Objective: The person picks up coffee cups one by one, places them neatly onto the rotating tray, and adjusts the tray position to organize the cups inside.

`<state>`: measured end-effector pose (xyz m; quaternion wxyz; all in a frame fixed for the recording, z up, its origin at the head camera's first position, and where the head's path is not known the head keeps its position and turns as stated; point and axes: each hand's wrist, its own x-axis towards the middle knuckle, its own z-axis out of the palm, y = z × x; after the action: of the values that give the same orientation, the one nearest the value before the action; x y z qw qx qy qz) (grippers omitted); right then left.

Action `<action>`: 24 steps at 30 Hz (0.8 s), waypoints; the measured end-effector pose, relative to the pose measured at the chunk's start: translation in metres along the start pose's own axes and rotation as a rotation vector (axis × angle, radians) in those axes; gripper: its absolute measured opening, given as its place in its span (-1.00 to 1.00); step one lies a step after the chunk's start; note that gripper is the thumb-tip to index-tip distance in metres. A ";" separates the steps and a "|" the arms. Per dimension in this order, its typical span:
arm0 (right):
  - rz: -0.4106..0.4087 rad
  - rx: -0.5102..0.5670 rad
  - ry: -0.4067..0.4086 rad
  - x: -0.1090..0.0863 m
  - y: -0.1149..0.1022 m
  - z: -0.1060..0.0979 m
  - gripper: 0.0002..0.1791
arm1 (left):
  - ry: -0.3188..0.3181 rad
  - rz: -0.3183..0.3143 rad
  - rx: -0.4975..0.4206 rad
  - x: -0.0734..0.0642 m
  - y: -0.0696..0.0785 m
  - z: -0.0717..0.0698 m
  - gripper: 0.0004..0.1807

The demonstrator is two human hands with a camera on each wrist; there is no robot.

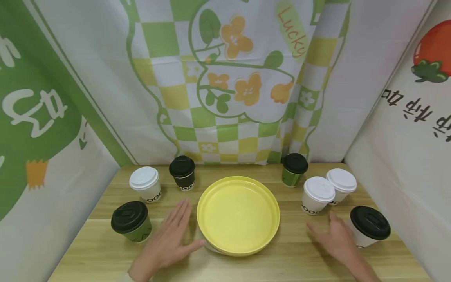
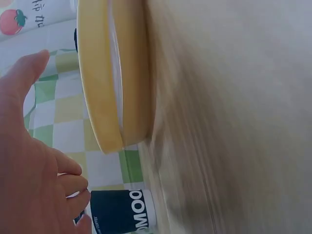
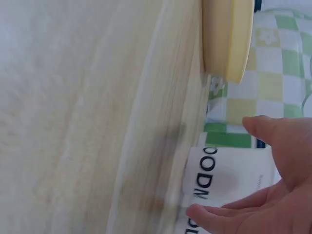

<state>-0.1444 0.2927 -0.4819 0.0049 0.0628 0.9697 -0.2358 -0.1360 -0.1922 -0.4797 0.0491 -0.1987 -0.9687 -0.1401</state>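
A round yellow tray [image 1: 238, 215] sits mid-table. From the left wrist view it shows a rim above a second yellow layer with a pale band between. My left hand [image 1: 169, 239] is beside its left edge, fingers straight and thumb pointing toward the rim; it holds nothing. To the right, my right hand [image 1: 334, 237] reaches toward the white-lidded paper cup [image 1: 318, 196], thumb and fingers spread apart with nothing gripped. A larger white cup with a black lid [image 1: 370, 223] stands just right of that hand. The right wrist view has a white lettered cup [image 3: 224, 173] beyond the fingers.
Behind the nearer white cup is another white-lidded cup [image 1: 341, 184], with a green black-lidded cup [image 1: 293, 174] farther back. On the left stand a green black-lidded cup [image 1: 135, 227], a white cup [image 1: 148, 188] and a black cup [image 1: 183, 176]. Printed cloth [image 1: 225, 133] hangs behind the table.
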 end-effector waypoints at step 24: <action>0.114 0.432 0.285 0.053 -0.010 0.023 -0.01 | -0.145 0.020 -0.260 0.039 -0.007 0.019 0.45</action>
<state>-0.1987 0.2793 -0.4996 -0.1322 0.1495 0.8827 -0.4255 -0.1752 -0.1785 -0.4941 -0.0458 -0.2227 -0.9414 -0.2492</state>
